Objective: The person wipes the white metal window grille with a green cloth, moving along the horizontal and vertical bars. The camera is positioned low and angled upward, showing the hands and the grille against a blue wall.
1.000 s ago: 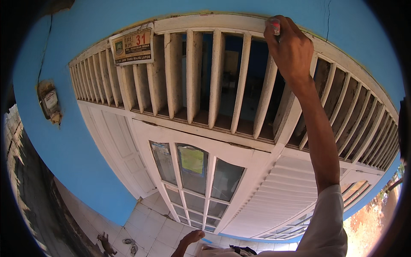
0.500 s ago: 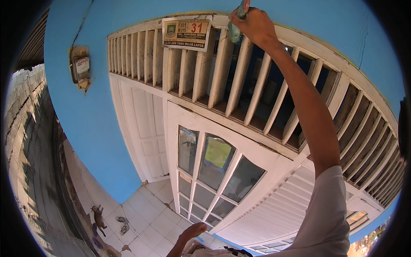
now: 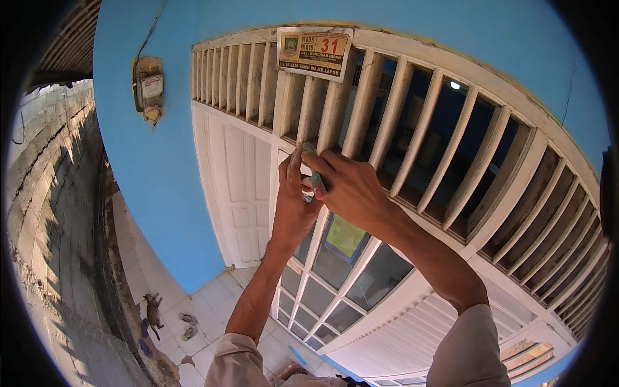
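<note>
My left hand point(image 3: 292, 209) and my right hand point(image 3: 351, 184) are raised together at the lower rail of a white slatted vent panel point(image 3: 425, 145), just above a glass-paned white door point(image 3: 302, 300). Both have their fingers closed around a small green-and-red hand tool point(image 3: 316, 177); its exact kind is hard to make out. My right index finger lies along it, and part of it is hidden by the fingers. A rectangular printed sign point(image 3: 313, 53) hangs on the top rail, above my hands.
A blue wall point(image 3: 155, 193) carries a meter box point(image 3: 151, 87) with a cable. A panelled white door point(image 3: 242, 187) stands left. A rough block wall point(image 3: 51, 193) runs along the far left. On the tiles lie an animal, apparently a cat point(image 3: 153, 313), and sandals point(image 3: 189, 326).
My right hand has come down and left from the top rail with the tool. My left hand has risen from low in the picture to meet it. The view has shifted leftward.
</note>
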A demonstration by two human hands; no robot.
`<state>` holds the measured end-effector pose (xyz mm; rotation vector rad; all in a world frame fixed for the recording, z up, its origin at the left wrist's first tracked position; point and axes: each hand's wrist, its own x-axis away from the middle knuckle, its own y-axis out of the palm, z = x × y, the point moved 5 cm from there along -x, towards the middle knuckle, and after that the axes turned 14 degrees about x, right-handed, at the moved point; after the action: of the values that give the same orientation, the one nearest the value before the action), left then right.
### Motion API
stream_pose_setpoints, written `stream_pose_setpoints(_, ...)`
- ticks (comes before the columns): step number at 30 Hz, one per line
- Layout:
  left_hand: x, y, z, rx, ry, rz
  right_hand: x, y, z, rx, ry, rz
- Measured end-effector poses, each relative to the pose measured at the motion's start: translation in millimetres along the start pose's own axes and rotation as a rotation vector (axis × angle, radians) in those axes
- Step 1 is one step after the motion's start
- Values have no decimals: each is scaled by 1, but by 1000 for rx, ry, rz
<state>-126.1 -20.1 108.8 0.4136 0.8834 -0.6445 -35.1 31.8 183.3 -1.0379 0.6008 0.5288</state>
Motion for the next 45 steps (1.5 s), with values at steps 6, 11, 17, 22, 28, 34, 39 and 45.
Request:
stream_pose_setpoints(6,-25,37,7,19,127,-88,12,-10,33,110,-116,150)
stream_pose_setpoints(11,-46,26,-37,216,94,19,38,-50,72,-119,210,27)
stream_pose_setpoints(17,-134,-15,-9,611,203,146,128,-109,174,709,631,568)
stream_pose_setpoints(22,-201,-4,-4,742,347,75,139,-82,198,522,760,450)
stream_pose_setpoints(28,-237,56,8,849,305,-5,143,-69,211,609,725,477)
stream_pose_setpoints(34,-219,60,-8,-26,664,-20,140,-66,210,555,694,489)
stream_pose_setpoints(39,-196,61,9,4,315,-190,144,-69,210,597,676,539)
stream_pose_setpoints(45,-232,65,19,244,544,27,138,-63,207,551,701,536)
